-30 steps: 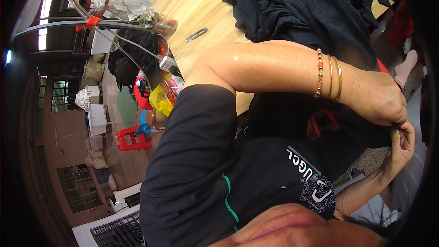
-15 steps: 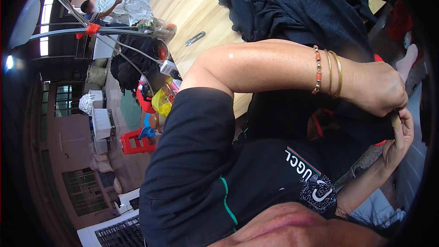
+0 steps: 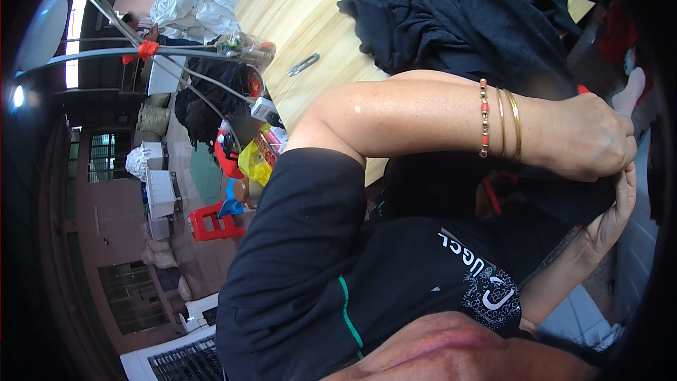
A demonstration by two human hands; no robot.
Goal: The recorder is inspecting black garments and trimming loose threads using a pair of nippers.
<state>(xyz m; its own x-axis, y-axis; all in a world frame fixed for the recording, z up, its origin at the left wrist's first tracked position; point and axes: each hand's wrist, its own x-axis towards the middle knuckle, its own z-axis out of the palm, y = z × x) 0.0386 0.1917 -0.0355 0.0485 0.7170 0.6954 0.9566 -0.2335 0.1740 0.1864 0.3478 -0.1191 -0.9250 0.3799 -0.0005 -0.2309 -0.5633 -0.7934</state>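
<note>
My left hand [image 3: 596, 137], with a beaded bracelet and gold bangles at its wrist, is closed, knuckles up, at the right side of the view. Just below it my right hand [image 3: 619, 204] comes up with fingers pinched, meeting the left fingertips. Black cloth [image 3: 564, 194] hangs at the fingers of both hands; the pinched spot itself is mostly hidden. A large heap of black fabric [image 3: 451, 10] lies on the wooden table [image 3: 282, 35] beyond my left forearm. Small thread snips [image 3: 303, 64] rest on the table near my left elbow.
Left of the table are a power strip [image 3: 265, 109], a yellow plastic bag [image 3: 252, 164] and a red plastic stool [image 3: 214, 221]. Cables tied with red tape [image 3: 147, 49] cross the upper left. White fabric [image 3: 194, 7] is piled beyond, near a person [image 3: 134, 22].
My hands have drawn closer, the right fingertips now tucked up against the left hand. My left forearm has sunk slightly. The far person at upper left has bent lower.
</note>
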